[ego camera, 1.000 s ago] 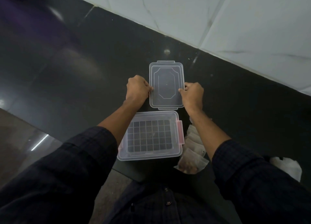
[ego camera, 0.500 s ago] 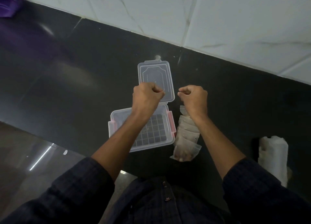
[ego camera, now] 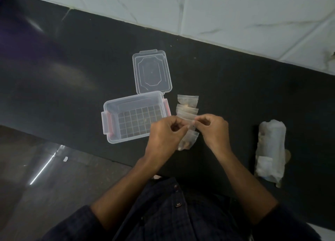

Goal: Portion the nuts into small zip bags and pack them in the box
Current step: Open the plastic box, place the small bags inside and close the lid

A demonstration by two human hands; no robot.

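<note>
Clear box (ego camera: pixel 116 112) with pink clasps, grid-patterned base; black counter (ego camera: pixel 72 77); white marbled tiles (ego camera: pixel 235 10).

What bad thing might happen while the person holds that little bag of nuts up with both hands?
1. Both hands, left hand and right hand, pinch only the top edge of the zip bag; if the seal isn't closed, nuts might spill.
2. The row of filled bags lies right beside the open box, so a hand could knock them about.

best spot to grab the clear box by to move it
Take the clear box by its two short ends, under the red-clip flaps, one hand from each side. It stands open and upright, its long walls thin and plain, and the lid lies apart behind it.
</note>
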